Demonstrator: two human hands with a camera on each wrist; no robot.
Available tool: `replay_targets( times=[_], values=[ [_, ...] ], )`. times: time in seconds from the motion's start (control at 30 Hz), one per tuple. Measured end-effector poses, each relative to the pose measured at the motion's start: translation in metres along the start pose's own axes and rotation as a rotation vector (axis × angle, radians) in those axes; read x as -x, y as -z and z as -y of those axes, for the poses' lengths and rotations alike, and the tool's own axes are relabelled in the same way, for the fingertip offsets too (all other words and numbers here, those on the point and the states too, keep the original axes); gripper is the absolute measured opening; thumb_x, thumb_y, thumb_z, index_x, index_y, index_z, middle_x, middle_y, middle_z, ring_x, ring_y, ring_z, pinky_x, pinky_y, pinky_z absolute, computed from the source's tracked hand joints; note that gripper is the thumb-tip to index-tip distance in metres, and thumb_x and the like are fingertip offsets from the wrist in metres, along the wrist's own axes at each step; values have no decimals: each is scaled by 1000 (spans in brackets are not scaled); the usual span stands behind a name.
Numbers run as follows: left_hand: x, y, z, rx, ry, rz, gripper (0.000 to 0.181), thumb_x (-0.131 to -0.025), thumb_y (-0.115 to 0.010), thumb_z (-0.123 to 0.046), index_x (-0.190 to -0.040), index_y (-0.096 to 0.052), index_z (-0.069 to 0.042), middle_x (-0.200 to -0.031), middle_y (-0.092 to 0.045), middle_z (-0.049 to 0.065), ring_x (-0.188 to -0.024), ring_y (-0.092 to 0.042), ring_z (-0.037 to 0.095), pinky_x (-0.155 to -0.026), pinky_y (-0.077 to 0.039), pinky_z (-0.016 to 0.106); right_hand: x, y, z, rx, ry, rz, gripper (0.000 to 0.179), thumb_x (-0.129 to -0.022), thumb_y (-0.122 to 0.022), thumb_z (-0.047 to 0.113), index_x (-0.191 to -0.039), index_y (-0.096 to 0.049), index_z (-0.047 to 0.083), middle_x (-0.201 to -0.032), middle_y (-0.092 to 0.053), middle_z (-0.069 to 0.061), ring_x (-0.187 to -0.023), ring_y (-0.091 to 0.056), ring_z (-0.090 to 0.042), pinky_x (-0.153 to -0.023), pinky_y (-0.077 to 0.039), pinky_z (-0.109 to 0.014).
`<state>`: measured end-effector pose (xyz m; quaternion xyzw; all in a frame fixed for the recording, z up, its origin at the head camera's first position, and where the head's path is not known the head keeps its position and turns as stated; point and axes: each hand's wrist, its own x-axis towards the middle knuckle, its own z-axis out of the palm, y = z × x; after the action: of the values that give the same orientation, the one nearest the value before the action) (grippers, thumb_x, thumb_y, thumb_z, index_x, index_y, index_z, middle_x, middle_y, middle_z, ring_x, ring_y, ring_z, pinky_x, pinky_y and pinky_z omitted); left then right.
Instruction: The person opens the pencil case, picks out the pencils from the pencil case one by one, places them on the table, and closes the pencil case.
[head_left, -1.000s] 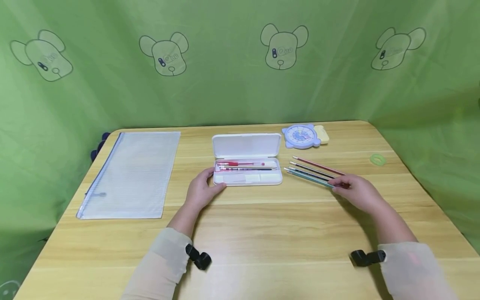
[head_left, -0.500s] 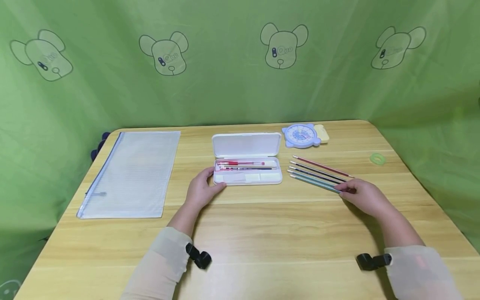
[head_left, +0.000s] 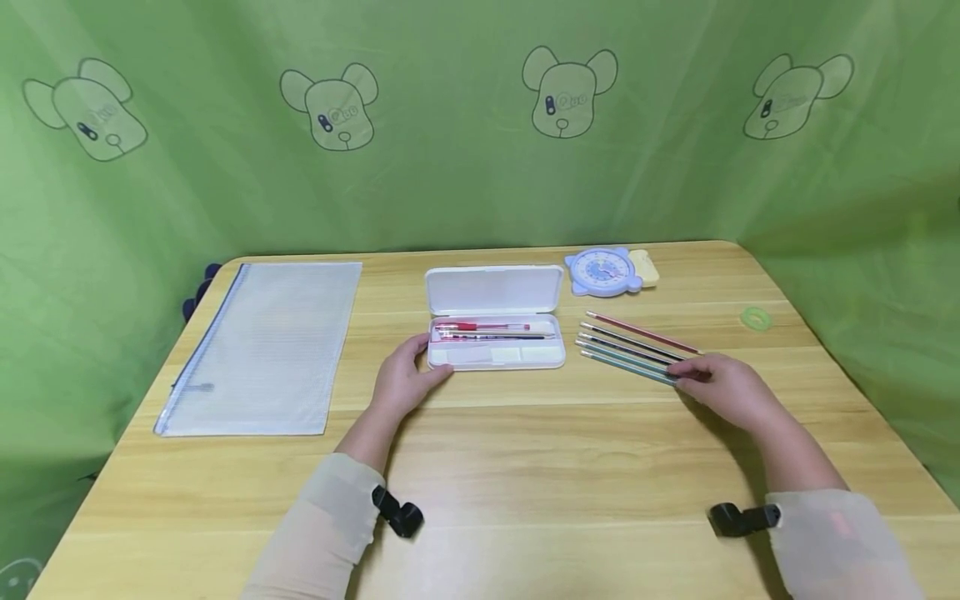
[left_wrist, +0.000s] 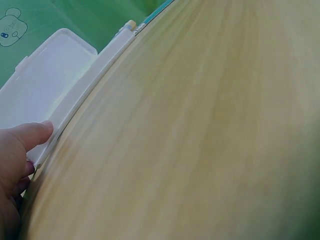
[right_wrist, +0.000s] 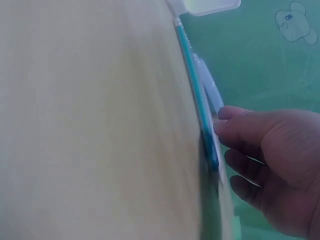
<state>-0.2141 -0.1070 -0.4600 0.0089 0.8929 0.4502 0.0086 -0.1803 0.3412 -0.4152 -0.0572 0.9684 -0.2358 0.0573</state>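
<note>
My left hand [head_left: 401, 382] grips the left front corner of a white pencil case [head_left: 536, 357], thumb on the front rim. The case lies open, its lid [head_left: 495, 290] tipped back. A red pen [head_left: 468, 327] and other slim writing tools lie in its rear compartment. Right of the case, several pencils [head_left: 630, 336], red, dark and teal, lie fanned side by side. My right hand [head_left: 723, 387] is over their right ends, thumb and fingers loosely bent at the pencils. In the right wrist view a teal pencil [right_wrist: 194, 80] runs beside the fingertips [right_wrist: 220, 126].
A translucent zip bag [head_left: 262, 350] lies flat on the left of the wooden table [head_left: 525, 483]. Behind the pencils are a blue clock-faced thing [head_left: 602, 272] and a pale yellow block [head_left: 645, 268]. A green ring [head_left: 756, 318] lies at the right. Green curtain [head_left: 450, 192] hangs behind.
The pencils have shifted slightly right and now lie spread out. My right hand moved right and toward me with them, then slightly back left. My left hand stays on the case.
</note>
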Motion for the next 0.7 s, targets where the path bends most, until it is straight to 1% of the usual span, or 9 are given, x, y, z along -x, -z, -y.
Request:
replay_targets(
  times=[0.13,0.23,0.3,0.47,0.6,0.7],
  values=[
    [0,0,0,4,5,-2,68,-83,-77,-34,-140,-51,-8,-144,-55,11,-140,-43,29,-121,-30,43,-9,1,15,-10,27,-22,31,-94,-64,22,-117,-68,2,-108,-68,-22,-99,-61,-34,-85,-50,-50],
    [1,0,0,4,6,1,68,-83,-77,-34,-141,-51,-7,-144,-54,11,-140,-43,29,-121,-30,44,-19,0,31,-24,58,-25,31,-93,-65,20,-117,-69,1,-107,-68,-21,-98,-60,-31,-84,-50,-45],
    [1,0,0,6,5,2,69,-83,-77,-34,-140,-51,-7,-144,-54,11,-140,-43,29,-121,-30,44,-27,-1,41,-33,78,-27,30,-93,-64,18,-117,-69,1,-109,-68,-21,-99,-61,-31,-86,-50,-46],
    [2,0,0,8,2,-4,69,-83,-77,-34,-140,-51,-6,-145,-54,12,-140,-43,29,-121,-30,43,-48,-9,67,-58,118,-27,28,-93,-63,15,-116,-69,1,-111,-68,-21,-104,-62,-35,-94,-49,-54],
    [1,-1,0,4,5,-4,69,-83,-77,-34,-141,-50,-7,-145,-53,11,-141,-43,29,-121,-30,43,-65,-17,86,-82,137,9,27,-94,-63,15,-117,-70,3,-113,-69,-19,-107,-61,-33,-96,-49,-52],
    [1,-1,0,4,5,-3,69,-83,-76,-34,-141,-50,-7,-145,-53,11,-141,-42,29,-121,-30,44,-77,-24,99,-104,132,40,27,-95,-62,16,-118,-69,4,-113,-68,-17,-106,-61,-30,-95,-50,-49]
  ],
)
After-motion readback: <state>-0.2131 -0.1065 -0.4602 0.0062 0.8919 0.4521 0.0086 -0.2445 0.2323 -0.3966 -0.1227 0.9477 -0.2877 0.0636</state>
